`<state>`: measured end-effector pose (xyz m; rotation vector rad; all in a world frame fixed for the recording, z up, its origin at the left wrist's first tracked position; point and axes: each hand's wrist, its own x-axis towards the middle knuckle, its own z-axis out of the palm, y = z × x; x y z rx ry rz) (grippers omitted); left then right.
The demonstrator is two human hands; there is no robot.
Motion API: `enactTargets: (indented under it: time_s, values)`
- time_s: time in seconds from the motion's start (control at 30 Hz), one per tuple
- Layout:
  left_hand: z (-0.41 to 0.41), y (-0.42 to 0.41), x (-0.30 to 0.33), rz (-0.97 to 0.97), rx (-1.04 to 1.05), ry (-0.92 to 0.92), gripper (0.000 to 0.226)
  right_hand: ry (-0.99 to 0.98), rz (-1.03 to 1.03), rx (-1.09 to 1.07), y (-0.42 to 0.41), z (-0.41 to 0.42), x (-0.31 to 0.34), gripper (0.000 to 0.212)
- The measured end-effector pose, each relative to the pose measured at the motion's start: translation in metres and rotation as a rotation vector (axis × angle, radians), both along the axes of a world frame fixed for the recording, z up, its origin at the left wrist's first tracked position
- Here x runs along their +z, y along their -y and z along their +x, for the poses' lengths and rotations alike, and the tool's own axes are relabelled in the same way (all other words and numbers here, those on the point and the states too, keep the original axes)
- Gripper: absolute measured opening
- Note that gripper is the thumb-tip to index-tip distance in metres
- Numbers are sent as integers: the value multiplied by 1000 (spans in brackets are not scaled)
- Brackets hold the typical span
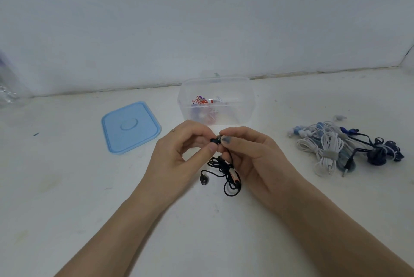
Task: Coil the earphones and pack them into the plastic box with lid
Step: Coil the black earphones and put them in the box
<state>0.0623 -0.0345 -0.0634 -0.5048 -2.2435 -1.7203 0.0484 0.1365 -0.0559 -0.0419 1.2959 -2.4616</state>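
We see the blue lid off beside the clear plastic box, which holds some coiled earphones already. A pile of white and blue earphones waits. Our left hand and right hand pinch the black earphones, uncoiled.

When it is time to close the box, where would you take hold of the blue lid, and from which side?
The lid lies flat on the table, left of the open box. Its right edge nearest the box is free, so I would probably come from above with the left hand, slip fingertips under that raised rim and pinch it, not the flat centre.
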Motion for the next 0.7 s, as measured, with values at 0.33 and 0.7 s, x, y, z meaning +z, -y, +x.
enactTargets:
  time_s: [0.33,0.7]
  values:
    - [0,2,3,177,-63,132,8,-60,93,9,-2,0,-1,5]
    - [1,0,6,306,-140,282,10,15,130,59,-5,1,6,14]
